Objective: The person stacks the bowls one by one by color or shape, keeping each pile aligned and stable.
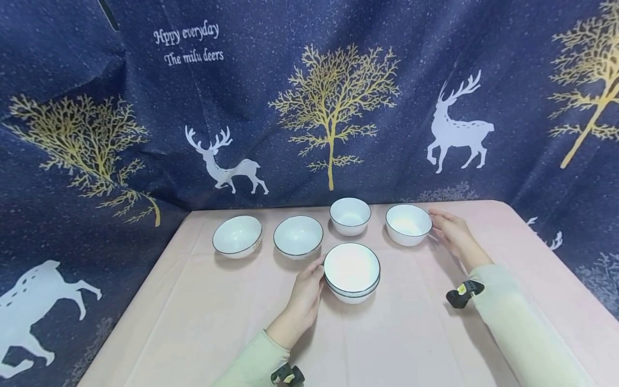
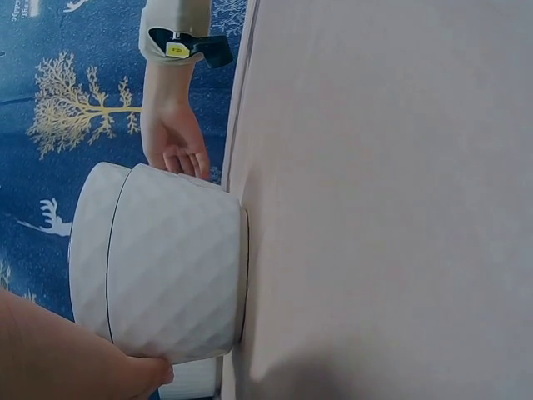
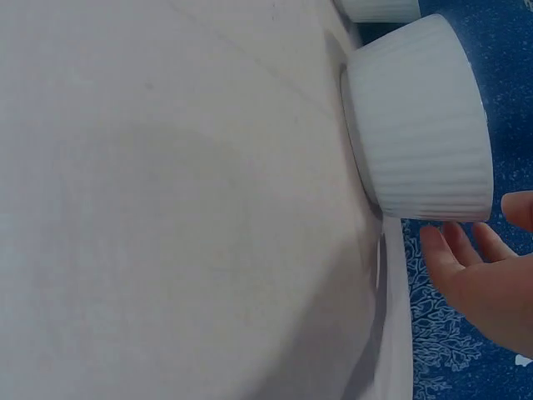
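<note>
Two white bowls with dark rims form a nested stack on the near middle of the table. My left hand holds the stack's left side. In the left wrist view the thumb lies against the diamond-patterned outer wall; the other fingers are hidden there. At the right stands a ribbed white bowl, upright on the table. Beside its right side is my right hand, fingers spread and loosely bent. The right wrist view shows the fingertips just short of the ribbed wall, with nothing held.
Behind the stack stand a small bowl, a middle-left bowl and a far-left bowl. The pink-covered table meets a dark blue cloth printed with deer and trees.
</note>
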A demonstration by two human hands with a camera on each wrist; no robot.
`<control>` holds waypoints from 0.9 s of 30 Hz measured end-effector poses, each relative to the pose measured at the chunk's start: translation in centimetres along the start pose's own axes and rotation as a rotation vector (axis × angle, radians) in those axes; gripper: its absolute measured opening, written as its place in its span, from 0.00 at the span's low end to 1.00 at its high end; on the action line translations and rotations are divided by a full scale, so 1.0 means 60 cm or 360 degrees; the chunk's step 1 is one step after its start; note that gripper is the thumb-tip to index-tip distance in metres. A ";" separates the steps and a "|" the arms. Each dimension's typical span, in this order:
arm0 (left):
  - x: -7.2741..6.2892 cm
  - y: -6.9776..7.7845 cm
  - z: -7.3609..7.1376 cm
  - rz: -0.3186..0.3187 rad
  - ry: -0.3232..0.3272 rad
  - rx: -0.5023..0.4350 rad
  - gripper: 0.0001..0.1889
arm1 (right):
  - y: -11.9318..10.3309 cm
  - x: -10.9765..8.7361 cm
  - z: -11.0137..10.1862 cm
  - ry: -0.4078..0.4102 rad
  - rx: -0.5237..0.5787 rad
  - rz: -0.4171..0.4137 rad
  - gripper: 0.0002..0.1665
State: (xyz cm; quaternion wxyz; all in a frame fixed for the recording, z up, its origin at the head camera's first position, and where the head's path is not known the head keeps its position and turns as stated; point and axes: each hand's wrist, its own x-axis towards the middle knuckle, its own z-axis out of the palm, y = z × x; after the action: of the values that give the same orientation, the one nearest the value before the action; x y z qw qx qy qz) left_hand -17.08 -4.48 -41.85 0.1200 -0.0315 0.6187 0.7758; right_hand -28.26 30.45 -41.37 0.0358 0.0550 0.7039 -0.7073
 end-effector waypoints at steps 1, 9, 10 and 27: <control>0.000 0.000 0.000 0.0002 -0.0003 -0.0001 0.23 | 0.001 0.000 0.000 -0.0005 0.0016 0.0003 0.35; 0.001 -0.002 0.001 -0.0009 0.0002 -0.0009 0.23 | 0.006 0.002 0.006 0.0007 -0.0153 0.0155 0.36; 0.000 -0.002 0.001 -0.0009 0.0004 -0.0010 0.23 | 0.006 0.003 0.006 0.0009 -0.0166 0.0184 0.36; 0.004 -0.003 0.001 0.0003 0.0003 -0.0029 0.23 | 0.008 0.008 0.001 -0.0133 0.0032 0.0352 0.40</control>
State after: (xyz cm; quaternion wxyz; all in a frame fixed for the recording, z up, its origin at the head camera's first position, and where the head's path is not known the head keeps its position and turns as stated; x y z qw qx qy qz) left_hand -17.25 -4.38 -42.03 0.1185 -0.0326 0.6118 0.7814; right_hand -28.71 30.43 -41.91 0.1424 0.1031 0.6843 -0.7077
